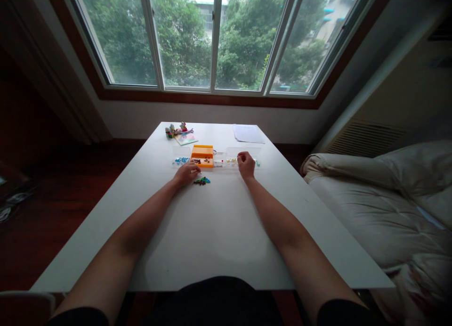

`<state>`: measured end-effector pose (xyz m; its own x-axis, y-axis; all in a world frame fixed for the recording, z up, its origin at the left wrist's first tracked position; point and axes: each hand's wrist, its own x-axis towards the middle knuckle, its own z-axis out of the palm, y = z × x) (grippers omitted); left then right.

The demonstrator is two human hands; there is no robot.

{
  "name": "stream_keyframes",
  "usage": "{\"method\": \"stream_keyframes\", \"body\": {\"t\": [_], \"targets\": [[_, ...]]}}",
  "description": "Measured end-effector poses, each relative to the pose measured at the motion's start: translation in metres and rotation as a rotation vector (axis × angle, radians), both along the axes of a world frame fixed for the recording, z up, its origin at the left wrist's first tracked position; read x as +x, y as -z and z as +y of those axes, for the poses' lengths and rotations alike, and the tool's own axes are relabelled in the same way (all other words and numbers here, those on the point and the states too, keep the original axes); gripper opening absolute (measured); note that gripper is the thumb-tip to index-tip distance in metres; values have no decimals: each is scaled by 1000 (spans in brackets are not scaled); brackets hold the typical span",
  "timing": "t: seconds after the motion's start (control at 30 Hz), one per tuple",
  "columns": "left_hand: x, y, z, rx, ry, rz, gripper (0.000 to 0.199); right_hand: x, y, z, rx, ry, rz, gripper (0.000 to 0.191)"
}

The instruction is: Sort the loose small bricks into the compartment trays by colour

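Item: small pile of colored pieces [202, 181], brown, green and blue, which lay on the tabletop just beside the fingertips of the left hand [187, 174], on the near side of an open orange case [202, 150]. The case held more dark pieces.

Flanking it: a clear tray of blue pieces [181, 161] behind the left hand; a clear tray of pale pieces [231, 161] at the right hand [246, 164], which was well apart from the pile.

Left hand: palm down, fingers loosely bent, near the case's front edge; any hold too small to tell. Right hand: fingers curled in over the tray; whether they gripped a piece could not be told. Both forearms reached forward, converging from the near edge.

Surface: white table [226, 232], bearing figurines [176, 130] and a booklet [186, 138] at the far left, paper sheets [248, 133] at the far right.

Room: wide window [187, 38] with trees outside, dark reddish floor [74, 199], pale couch [353, 208] to the right.
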<state>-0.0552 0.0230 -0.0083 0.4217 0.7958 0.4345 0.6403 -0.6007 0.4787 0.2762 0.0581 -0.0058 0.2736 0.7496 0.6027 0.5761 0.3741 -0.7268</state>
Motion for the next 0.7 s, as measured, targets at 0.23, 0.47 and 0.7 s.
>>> {"method": "stream_keyframes", "body": {"t": [0.23, 0.47, 0.7], "targets": [[1, 0, -3, 23, 99, -22, 13, 40, 15, 20, -90, 245, 186, 36], [0, -3, -1, 38, 77, 51, 17, 14, 12, 11, -8, 59, -18, 30], [-2, -2, 2, 46, 93, 88, 19, -16, 5, -8, -24, -155, -171, 26]]}}
